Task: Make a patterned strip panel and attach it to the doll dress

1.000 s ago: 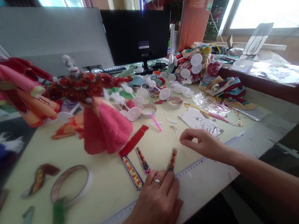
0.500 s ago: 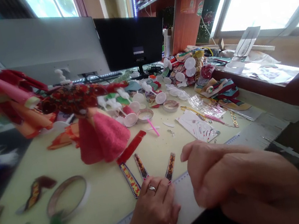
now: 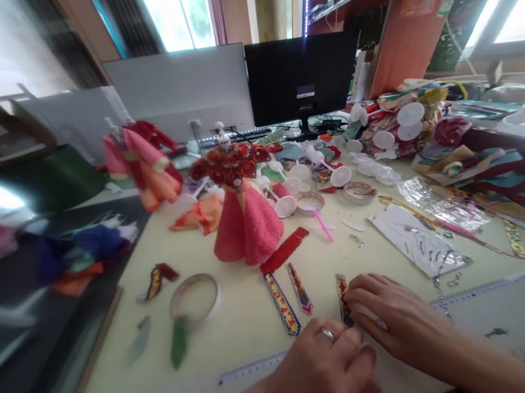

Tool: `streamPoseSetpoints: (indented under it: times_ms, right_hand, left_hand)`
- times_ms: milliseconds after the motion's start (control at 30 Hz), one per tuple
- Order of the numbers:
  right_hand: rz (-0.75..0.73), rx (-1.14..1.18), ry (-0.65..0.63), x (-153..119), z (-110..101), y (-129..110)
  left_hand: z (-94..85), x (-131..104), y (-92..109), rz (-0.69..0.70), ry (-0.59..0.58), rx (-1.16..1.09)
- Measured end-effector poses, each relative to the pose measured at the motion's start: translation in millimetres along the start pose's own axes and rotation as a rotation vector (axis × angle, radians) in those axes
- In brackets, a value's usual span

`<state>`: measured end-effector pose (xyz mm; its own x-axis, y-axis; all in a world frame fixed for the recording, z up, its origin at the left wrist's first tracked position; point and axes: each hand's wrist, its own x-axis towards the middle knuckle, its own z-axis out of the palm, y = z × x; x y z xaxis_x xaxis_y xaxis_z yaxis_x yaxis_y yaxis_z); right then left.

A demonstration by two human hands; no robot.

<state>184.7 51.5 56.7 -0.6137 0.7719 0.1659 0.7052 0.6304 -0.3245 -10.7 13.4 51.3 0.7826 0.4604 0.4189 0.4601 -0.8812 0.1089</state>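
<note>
My right hand [image 3: 396, 318] is down at the table with its fingers closed around the lower part of a dark patterned strip [image 3: 342, 291]. Beside it, my left hand [image 3: 330, 367], with a ring on one finger, is curled near the strip's hidden lower end; its fingertips are out of sight, so what they grip cannot be made out. A yellow-and-red patterned strip [image 3: 282, 303] and a narrower pointed strip [image 3: 300, 290] lie flat to the left. Behind them is a red fabric strip [image 3: 285, 249]. A ruler [image 3: 252, 367] runs partly under my hands.
A doll in a red dress [image 3: 246, 226] stands behind the strips. Leftward lie a tape roll [image 3: 194, 300] and a green leaf-shaped piece [image 3: 178, 342]. A white card with small trinkets [image 3: 417, 240] lies right. Monitors [image 3: 305, 77] and a heap of fabric [image 3: 387, 127] are at the back.
My right hand has come down from near the camera to the dark patterned strip. My left hand has curled at that strip's lower end. The view has turned left.
</note>
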Motion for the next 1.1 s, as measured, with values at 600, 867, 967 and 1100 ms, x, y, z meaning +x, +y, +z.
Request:
streamPoseSetpoints:
  times_ms: [600,867,967,1100]
  right_hand:
    - [-0.052,-0.087,0.141,-8,12,-13]
    - [-0.054,-0.078,0.179,-9,22,-8]
    - [-0.019,-0.04,0.176,-9,21,-10]
    - [0.061,0.084,0.177,-4,14,-17]
  left_hand:
    - [-17.7,-52,-13,-0.302,-0.047,0.044]
    - [-17.9,-57,-11,-0.32,0.064,0.051]
    - [-18.2,-58,-10,-0.348,0.11,0.028]
    - [-21.5,-58,-10,-0.393,0.192,-0.026]
